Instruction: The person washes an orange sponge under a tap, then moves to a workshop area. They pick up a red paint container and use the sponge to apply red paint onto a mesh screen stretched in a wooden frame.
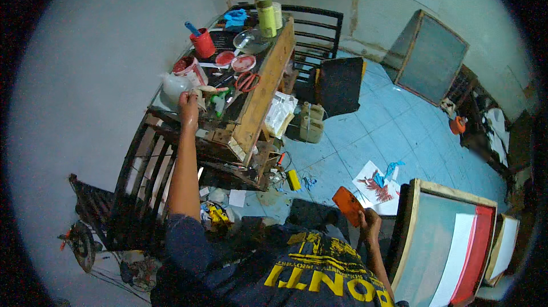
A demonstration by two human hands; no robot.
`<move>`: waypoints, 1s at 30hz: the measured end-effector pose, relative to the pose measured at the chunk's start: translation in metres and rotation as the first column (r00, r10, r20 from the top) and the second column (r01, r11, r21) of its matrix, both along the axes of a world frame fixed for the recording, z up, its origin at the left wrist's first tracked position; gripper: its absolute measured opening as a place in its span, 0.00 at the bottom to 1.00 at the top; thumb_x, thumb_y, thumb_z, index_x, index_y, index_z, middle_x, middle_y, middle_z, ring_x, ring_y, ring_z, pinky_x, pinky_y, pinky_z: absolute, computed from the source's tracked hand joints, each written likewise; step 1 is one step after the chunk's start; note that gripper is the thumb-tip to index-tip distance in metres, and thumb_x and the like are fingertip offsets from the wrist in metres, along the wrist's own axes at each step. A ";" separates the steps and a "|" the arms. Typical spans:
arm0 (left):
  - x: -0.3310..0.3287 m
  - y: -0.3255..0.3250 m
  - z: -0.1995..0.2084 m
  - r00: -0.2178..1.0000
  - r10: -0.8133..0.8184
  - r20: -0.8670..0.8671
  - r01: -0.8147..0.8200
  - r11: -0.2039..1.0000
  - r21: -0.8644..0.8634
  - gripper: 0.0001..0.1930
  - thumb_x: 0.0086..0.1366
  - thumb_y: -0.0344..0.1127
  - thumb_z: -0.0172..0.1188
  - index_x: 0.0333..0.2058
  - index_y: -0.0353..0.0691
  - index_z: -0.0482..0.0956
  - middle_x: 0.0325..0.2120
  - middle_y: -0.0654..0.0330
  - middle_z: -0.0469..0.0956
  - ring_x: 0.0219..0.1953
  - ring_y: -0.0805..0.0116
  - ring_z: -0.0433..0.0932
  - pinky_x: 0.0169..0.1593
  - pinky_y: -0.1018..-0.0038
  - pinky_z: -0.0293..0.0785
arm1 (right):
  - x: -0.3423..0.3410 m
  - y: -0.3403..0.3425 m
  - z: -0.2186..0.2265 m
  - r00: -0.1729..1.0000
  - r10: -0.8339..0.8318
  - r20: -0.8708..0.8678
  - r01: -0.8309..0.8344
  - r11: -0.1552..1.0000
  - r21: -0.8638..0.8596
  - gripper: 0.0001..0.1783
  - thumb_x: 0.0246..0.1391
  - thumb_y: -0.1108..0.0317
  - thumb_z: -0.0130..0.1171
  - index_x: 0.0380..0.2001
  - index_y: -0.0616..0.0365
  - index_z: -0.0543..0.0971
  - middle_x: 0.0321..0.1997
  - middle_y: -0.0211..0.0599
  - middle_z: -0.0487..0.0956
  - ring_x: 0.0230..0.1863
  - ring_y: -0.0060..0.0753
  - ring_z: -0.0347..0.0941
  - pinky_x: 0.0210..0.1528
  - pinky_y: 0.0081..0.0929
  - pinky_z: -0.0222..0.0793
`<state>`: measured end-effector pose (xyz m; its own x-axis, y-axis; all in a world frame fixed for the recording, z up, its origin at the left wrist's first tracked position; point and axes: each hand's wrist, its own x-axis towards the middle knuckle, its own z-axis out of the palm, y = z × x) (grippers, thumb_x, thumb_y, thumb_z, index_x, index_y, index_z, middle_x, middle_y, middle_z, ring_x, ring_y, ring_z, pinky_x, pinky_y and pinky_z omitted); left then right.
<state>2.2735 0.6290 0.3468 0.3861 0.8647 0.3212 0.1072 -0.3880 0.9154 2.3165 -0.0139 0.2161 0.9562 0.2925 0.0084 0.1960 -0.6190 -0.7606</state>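
fingers (362, 216) of right hand (371, 224) close round lower end of orange block (346, 205); left hand's (188, 110) grip unclear.

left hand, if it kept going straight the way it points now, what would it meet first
Probably the red-stained white tub, just ahead of the left hand; the whitish translucent bag lies close by, and depth is unclear, so it may come first.

1. Wooden table (268, 90), at eleven o'clock from mid-view. Around its top: blue cloth-like bundle (235, 17) at twelve, yellow-green bottle (266, 20) at one, red-handled scissors (247, 82) between four and five, red cup (203, 45) at ten.
2. Blue tiled floor (337, 147): leaning frame (434, 59) at two, red-smeared paper (368, 177) at four, yellow block (293, 180) at five.
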 end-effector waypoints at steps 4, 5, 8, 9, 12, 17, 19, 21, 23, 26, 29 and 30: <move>-0.030 0.015 0.022 0.971 0.037 0.237 0.012 0.979 -0.204 0.12 0.65 0.38 0.51 0.40 0.36 0.71 0.32 0.59 0.74 0.34 0.68 0.72 0.40 0.73 0.68 | 0.050 0.041 -0.010 0.992 0.111 0.061 -0.122 0.968 0.220 0.11 0.56 0.70 0.57 0.25 0.66 0.72 0.21 0.37 0.71 0.25 0.24 0.65 0.29 0.27 0.63; -0.037 0.017 0.025 0.956 0.066 0.286 0.005 0.971 -0.239 0.12 0.65 0.38 0.51 0.41 0.36 0.72 0.33 0.59 0.75 0.35 0.68 0.73 0.41 0.72 0.68 | 0.056 0.057 -0.002 0.994 0.104 0.043 -0.113 0.940 0.323 0.11 0.56 0.69 0.56 0.26 0.66 0.71 0.21 0.35 0.71 0.25 0.23 0.63 0.28 0.27 0.62; -0.051 0.030 0.030 0.968 0.059 0.244 0.054 0.899 -0.435 0.14 0.65 0.39 0.51 0.45 0.36 0.72 0.36 0.58 0.75 0.38 0.66 0.72 0.44 0.71 0.67 | 0.084 0.091 0.015 0.968 0.251 0.008 -0.241 0.920 0.310 0.11 0.57 0.68 0.56 0.27 0.66 0.71 0.21 0.35 0.69 0.25 0.24 0.62 0.28 0.25 0.59; -0.059 0.034 0.034 0.981 0.027 0.192 0.045 0.931 -0.362 0.15 0.65 0.38 0.51 0.46 0.35 0.72 0.38 0.59 0.75 0.40 0.67 0.72 0.46 0.72 0.66 | 0.088 0.103 0.019 0.963 0.270 0.001 -0.257 0.914 0.314 0.11 0.57 0.68 0.56 0.28 0.66 0.71 0.21 0.35 0.69 0.26 0.24 0.62 0.29 0.26 0.60; -0.046 -0.017 0.060 0.992 0.064 0.110 -0.037 0.972 -0.232 0.14 0.66 0.37 0.50 0.45 0.34 0.71 0.38 0.60 0.75 0.40 0.69 0.72 0.47 0.72 0.66 | 0.100 0.124 0.034 0.959 0.282 -0.026 -0.265 0.924 0.278 0.10 0.57 0.67 0.55 0.30 0.65 0.72 0.24 0.40 0.72 0.28 0.28 0.66 0.31 0.28 0.62; -0.047 -0.089 0.136 0.963 -0.254 -0.087 0.253 0.967 -0.025 0.11 0.65 0.34 0.53 0.43 0.36 0.71 0.36 0.62 0.75 0.40 0.72 0.72 0.45 0.74 0.68 | 0.107 0.167 0.070 0.901 0.422 0.101 -0.424 0.808 0.409 0.15 0.55 0.66 0.54 0.44 0.61 0.75 0.38 0.50 0.79 0.40 0.42 0.77 0.42 0.33 0.71; -0.052 -0.104 0.148 0.897 -0.402 -0.186 0.403 0.915 -0.033 0.11 0.64 0.33 0.55 0.43 0.37 0.72 0.36 0.63 0.74 0.40 0.73 0.72 0.45 0.74 0.69 | 0.103 0.193 0.112 0.838 0.529 0.132 -0.545 0.804 0.239 0.16 0.49 0.71 0.56 0.44 0.58 0.77 0.37 0.50 0.79 0.38 0.45 0.77 0.40 0.34 0.71; -0.038 -0.116 0.147 0.802 -0.530 -0.277 0.540 0.840 -0.045 0.10 0.62 0.32 0.58 0.41 0.37 0.73 0.35 0.63 0.75 0.40 0.74 0.72 0.45 0.74 0.69 | 0.108 0.214 0.144 0.761 0.615 0.208 -0.629 0.777 0.006 0.15 0.45 0.74 0.57 0.40 0.56 0.80 0.34 0.50 0.79 0.34 0.49 0.76 0.37 0.35 0.71; -0.014 -0.157 0.141 0.715 -0.544 -0.438 0.620 0.784 0.039 0.10 0.60 0.32 0.59 0.38 0.36 0.74 0.35 0.60 0.75 0.39 0.72 0.74 0.44 0.73 0.70 | 0.108 0.230 0.163 0.722 0.635 0.274 -0.665 0.746 0.024 0.13 0.47 0.70 0.57 0.39 0.56 0.81 0.35 0.49 0.80 0.34 0.50 0.77 0.36 0.36 0.71; 0.004 -0.203 0.089 0.716 -0.468 -0.519 0.676 0.651 0.345 0.10 0.55 0.32 0.62 0.34 0.35 0.76 0.34 0.54 0.76 0.37 0.65 0.76 0.43 0.71 0.71 | 0.091 0.248 0.173 0.773 0.617 0.144 -0.634 0.759 0.150 0.15 0.52 0.60 0.58 0.40 0.58 0.81 0.35 0.49 0.80 0.34 0.48 0.78 0.36 0.35 0.71; 0.027 -0.246 0.044 0.585 -0.669 -0.458 0.773 0.631 0.065 0.07 0.53 0.26 0.58 0.33 0.35 0.75 0.33 0.54 0.76 0.34 0.62 0.76 0.41 0.69 0.72 | 0.089 0.234 0.142 0.835 0.550 0.004 -0.546 0.829 0.124 0.20 0.54 0.52 0.55 0.36 0.57 0.82 0.31 0.50 0.80 0.34 0.50 0.78 0.36 0.39 0.71; 0.031 -0.262 0.036 0.563 -0.709 -0.424 0.785 0.619 0.007 0.07 0.53 0.25 0.57 0.32 0.35 0.74 0.33 0.54 0.76 0.34 0.63 0.76 0.40 0.69 0.72 | 0.086 0.226 0.133 0.851 0.525 -0.026 -0.521 0.849 0.085 0.22 0.55 0.49 0.54 0.34 0.57 0.83 0.30 0.51 0.80 0.33 0.52 0.77 0.37 0.42 0.71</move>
<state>2.3042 0.3674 0.3827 0.9791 0.1532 0.1337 -0.0090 -0.6245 0.7810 2.4022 0.2121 0.3490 0.6617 0.7497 0.0083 0.4386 -0.3781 -0.8153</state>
